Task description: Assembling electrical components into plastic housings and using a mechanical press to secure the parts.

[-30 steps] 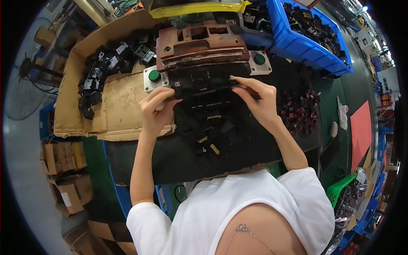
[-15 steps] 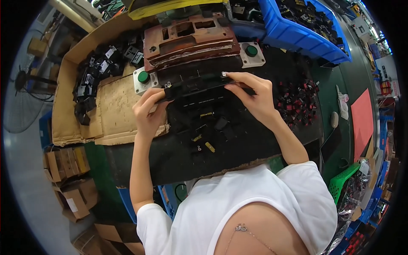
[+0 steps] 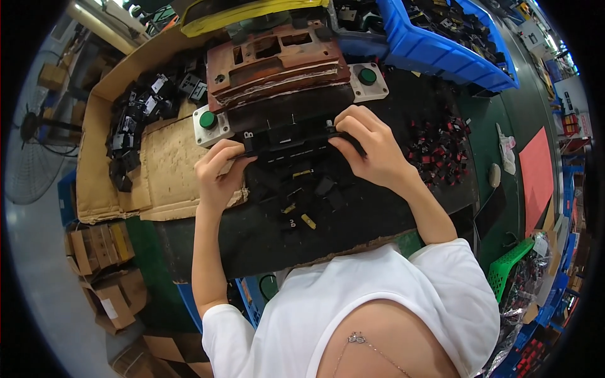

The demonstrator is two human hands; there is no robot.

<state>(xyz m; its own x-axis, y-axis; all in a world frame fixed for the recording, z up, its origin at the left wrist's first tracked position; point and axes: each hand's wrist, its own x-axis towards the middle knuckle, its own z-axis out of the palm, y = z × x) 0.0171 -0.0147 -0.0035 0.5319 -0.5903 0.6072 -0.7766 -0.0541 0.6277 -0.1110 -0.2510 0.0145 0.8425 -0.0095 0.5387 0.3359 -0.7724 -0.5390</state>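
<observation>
At the left, a cardboard tray (image 3: 94,151) contained black parts (image 3: 151,104), and beside it the left hand (image 3: 217,170) pinched the left end of a black panel (image 3: 288,140) between thumb and fingers. The panel extended between both hands over the dark bench (image 3: 372,217), on the near side of a reddish-brown block (image 3: 277,66). The right hand (image 3: 370,146) gripped the panel's right end, with small red-and-black parts (image 3: 441,148) farther right.
</observation>
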